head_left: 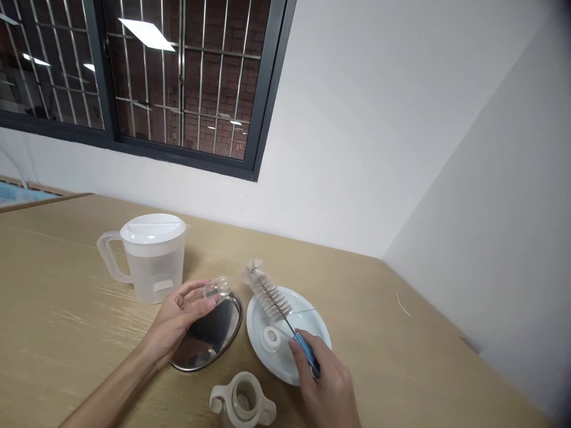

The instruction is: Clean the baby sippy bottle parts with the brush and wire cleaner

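Note:
Between the thumb and fingers of my left hand (pixel 185 315) is a small clear plastic cup (pixel 218 288), held above a shiny metal tray (pixel 209 339). My right hand (pixel 328 374) grips the blue handle of a bottle brush (pixel 270 295). The brush's white bristles point up and to the left, over a white plate (pixel 314 324). On that plate lies a white ring-shaped cap (pixel 270 338), along with a thin straight piece too fine to name. A cream two-handled cup (pixel 243 401) stands open-topped at the near edge of the view, between my hands.
A translucent lidded pitcher (pixel 156 261) stands at the back left of the wooden table (pixel 401 368), its handle to the left. A thin pale strip (pixel 402 304) lies on the right. Behind are a white wall and a barred window (pixel 187 77).

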Motion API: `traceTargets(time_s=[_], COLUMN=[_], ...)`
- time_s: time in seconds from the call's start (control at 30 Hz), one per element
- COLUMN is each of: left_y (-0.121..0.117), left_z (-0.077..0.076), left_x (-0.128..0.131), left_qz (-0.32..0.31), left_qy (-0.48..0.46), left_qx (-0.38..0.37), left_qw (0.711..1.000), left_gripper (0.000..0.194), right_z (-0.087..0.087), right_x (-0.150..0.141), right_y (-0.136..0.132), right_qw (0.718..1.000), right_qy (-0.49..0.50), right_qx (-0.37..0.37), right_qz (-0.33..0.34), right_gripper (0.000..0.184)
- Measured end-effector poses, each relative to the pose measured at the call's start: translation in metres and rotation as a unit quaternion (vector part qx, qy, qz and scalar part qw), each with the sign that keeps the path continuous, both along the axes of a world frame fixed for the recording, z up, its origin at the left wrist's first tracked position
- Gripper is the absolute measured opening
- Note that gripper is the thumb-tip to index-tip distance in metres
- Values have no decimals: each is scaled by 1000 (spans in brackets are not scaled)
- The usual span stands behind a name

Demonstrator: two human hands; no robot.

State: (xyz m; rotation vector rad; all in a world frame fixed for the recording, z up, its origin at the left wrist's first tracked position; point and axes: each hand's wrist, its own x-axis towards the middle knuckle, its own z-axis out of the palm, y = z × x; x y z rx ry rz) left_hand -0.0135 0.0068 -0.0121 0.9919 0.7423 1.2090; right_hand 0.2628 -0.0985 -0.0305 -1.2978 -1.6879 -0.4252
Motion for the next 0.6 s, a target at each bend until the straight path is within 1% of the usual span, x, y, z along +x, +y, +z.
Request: traceTargets(time_s=[0.1,0.23,0.37,0.43,0.5,0.6], left_y=[1,1,0,1,4,8], left_z=[-2,-4,-5,-7,-10,-13], left_x=[1,1,1,0,1,2], left_qz=[-6,-3,4,12,25,46], left_qy=[19,41,67,80,97,118], left_qx=[9,14,17,30,52,84], left_qw=[1000,999,998,996,994,988], left_gripper=[65,70,67,67,69,71], right_z=[-1,-1,-1,-1,0,1], right_x=[2,0,0,1,1,-1], right_y=[0,1,2,0,-2,-3], right_qw=[1000,999,1000,1000,1000,998], right_qy=[-6,-30,-23,-11,-5,-27], right_qx=[24,6,-10,-7,3,0], right_qz=[7,43,5,-4,9,61], right_gripper=[23,26,27,26,24,22])
